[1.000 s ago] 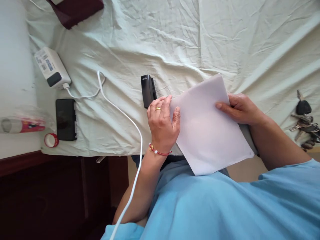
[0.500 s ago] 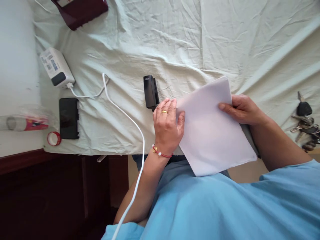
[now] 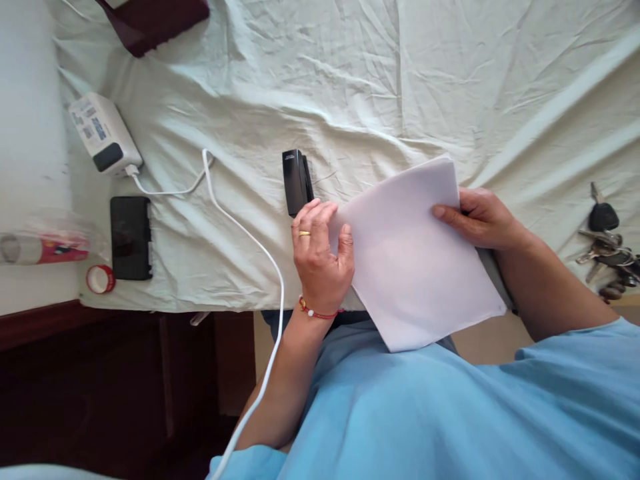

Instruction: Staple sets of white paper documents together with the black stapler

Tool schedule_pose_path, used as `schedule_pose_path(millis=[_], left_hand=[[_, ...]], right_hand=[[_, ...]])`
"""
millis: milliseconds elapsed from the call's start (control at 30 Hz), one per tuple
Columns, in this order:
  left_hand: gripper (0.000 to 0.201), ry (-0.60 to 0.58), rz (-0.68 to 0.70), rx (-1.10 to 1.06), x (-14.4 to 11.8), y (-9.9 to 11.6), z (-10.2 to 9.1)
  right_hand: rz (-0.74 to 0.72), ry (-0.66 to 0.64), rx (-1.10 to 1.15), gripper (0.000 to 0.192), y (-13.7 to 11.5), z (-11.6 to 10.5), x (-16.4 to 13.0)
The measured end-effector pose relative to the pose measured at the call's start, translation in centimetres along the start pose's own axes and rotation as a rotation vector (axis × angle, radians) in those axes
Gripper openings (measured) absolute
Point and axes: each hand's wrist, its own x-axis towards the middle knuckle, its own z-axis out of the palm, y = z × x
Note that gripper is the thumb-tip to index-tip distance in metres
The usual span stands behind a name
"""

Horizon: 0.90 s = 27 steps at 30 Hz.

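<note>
A stack of white paper sheets (image 3: 415,260) is tilted over the near edge of a bed covered by a pale green sheet (image 3: 350,87). My left hand (image 3: 320,257), with a gold ring and a red bracelet, pinches the stack's left corner. My right hand (image 3: 480,219) grips the stack's right edge, thumb on top. A black stapler (image 3: 295,181) lies on the sheet just beyond my left fingers, not touched.
A white charger brick (image 3: 103,135) with its white cable (image 3: 250,233) lies at the left, near a black phone (image 3: 131,237), a red tape roll (image 3: 100,279) and a plastic-wrapped tube (image 3: 45,248). Keys (image 3: 607,243) lie at the right edge. A dark maroon object (image 3: 155,20) sits at the top left.
My left hand has slid slightly left along the paper's corner and curled its fingers more. The right hand keeps its grip; the paper has barely shifted.
</note>
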Motion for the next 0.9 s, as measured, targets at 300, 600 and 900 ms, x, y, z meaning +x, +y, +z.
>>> schedule_pose_path(millis=[300, 600, 900], left_hand=[[0.038, 0.119, 0.088, 0.073, -1.8, -0.3, 0.3], [0.034, 0.107, 0.063, 0.078, -1.7, -0.2, 0.3], [0.022, 0.113, -0.049, 0.122, -0.7, 0.6, 0.0]], right_hand=[[-0.017, 0.002, -0.096, 0.048, 0.0, -0.1, 0.0], [-0.015, -0.025, -0.101, 0.048, -0.1, -0.2, -0.1], [-0.002, -0.028, -0.089, 0.047, 0.0, -0.2, -0.3]])
